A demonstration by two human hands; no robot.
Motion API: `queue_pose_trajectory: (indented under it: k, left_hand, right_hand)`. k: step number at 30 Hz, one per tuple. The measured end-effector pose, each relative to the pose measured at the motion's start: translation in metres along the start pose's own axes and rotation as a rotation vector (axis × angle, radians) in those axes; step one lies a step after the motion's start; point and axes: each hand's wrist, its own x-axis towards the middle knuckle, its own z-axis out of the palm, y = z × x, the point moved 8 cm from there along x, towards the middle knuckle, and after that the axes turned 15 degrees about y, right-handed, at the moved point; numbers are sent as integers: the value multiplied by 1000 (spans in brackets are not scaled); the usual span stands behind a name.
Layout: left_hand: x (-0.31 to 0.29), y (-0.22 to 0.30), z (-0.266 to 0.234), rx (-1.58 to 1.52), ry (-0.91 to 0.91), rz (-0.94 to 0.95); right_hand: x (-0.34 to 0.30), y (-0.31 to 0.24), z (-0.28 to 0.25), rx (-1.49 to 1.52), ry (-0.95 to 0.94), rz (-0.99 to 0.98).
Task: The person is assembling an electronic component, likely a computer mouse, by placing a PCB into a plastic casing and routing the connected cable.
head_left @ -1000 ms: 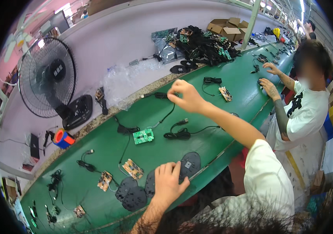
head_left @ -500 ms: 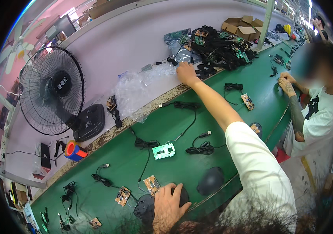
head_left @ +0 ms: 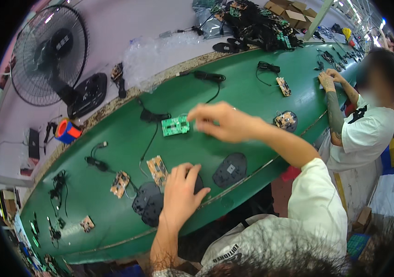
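Observation:
My left hand lies with thumb and fingers apart over dark mouse base shells; part of one shell shows beyond its fingers. Beside its fingertips is a tan circuit board with a cable. My right hand hovers over the bench, fingers loosely bent and thumb apart, with nothing visible in it. Just left of its fingertips lies a green circuit board. Another dark base shell sits near the bench edge below my right forearm.
A desk fan stands on the left ledge, near a roll of tape. Clear plastic wrap and a heap of cabled boards lie along the back. Another person works at the right. More boards are on the green bench.
My right hand has come back from the far ledge by the plastic bag to beside the green board. The left hand stays over the shells. The whole view has shifted.

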Motion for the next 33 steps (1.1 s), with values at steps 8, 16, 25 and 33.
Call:
queue_pose_trajectory:
  k: [8,16,25,33]
  left_hand:
    - [-10,-6,-49,54,207,-83]
    - [-72,-10,-32,278,307,-11]
    - [-63,-25,-30,187,167,111]
    - [-77,-49,-53,395,374,-13]
  right_hand:
    - [-73,-19,55,-291,87,-364]
    - [-78,9,42,-431,99,-359]
    - [-65,21,40,-474,-138,-279]
    - [-85,-32,71,-248,-140,-265]
